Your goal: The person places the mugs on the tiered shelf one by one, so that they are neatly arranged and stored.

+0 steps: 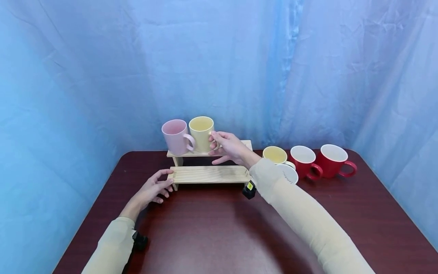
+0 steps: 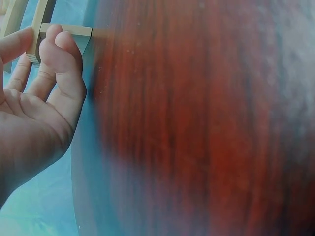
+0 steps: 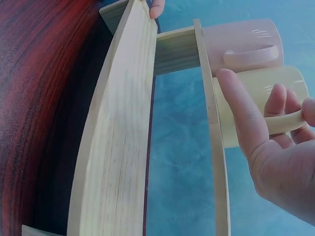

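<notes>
My right hand (image 1: 232, 147) pinches the handle of a pale yellow mug (image 1: 199, 140), which stands upright on the upper step of a two-step wooden rack (image 1: 210, 175). In the right wrist view, the fingers wrap the mug's handle (image 3: 285, 122) while one finger stretches along the step's edge. Just left of it, a pink mug (image 1: 174, 142) sits on the same step with its handle toward the yellow one. At the rack's lower left end, my left hand (image 1: 152, 190) holds the step's corner between thumb and fingers, as the left wrist view (image 2: 44, 93) also shows.
To the rack's right stand another yellow mug (image 1: 275, 155), a mug with a white inside (image 1: 289, 173) partly hidden by my right sleeve, and two red mugs (image 1: 301, 165) (image 1: 330, 167). The dark wooden table (image 1: 205, 228) is bordered by blue curtains (image 1: 205, 57).
</notes>
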Available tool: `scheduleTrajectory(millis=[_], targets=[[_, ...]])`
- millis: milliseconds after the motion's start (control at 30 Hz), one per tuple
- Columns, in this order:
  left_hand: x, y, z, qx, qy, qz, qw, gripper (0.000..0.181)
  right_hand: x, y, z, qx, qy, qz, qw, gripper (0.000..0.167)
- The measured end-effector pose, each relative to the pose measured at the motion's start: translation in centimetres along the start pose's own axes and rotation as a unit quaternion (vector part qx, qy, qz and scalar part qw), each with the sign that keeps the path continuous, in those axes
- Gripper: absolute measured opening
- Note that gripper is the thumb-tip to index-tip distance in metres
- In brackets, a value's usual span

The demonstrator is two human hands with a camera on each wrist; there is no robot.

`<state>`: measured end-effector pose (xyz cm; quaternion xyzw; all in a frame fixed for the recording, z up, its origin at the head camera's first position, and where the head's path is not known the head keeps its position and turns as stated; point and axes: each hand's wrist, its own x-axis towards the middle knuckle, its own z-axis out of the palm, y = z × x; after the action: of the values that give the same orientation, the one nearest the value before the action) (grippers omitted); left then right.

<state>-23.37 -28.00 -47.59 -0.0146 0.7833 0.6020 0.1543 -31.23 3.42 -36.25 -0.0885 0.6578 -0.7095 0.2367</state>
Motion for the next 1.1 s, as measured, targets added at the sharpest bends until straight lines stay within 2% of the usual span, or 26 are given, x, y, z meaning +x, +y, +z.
scheduleTrajectory(millis=[467, 700, 900, 1100], targets=[[-0.1, 0.5, -0.5, 0.004, -0.01, 0.004, 0.9999, 0.053, 0.4, 0.1, 0.2, -0.002, 0.006, -0.005, 1.0, 0.043], [0.2, 0.5, -0.5, 0.004, -0.002, -0.006, 1.0, 0.049, 0.2, -0.4, 0.1, -0.03, 0.01, -0.005, 0.9995, 0.041], [0.4, 0.3, -0.8, 0.011, 0.001, -0.009, 0.9999, 0.049, -1.8, -1.6, -1.7, -0.042, 0.022, -0.026, 0.9985, 0.043], [0.4, 0.3, -0.9, 0.015, 0.005, -0.011, 0.9998, 0.05, -5.3, -2.9, -4.7, -0.073, 0.023, -0.055, 0.9955, 0.047]])
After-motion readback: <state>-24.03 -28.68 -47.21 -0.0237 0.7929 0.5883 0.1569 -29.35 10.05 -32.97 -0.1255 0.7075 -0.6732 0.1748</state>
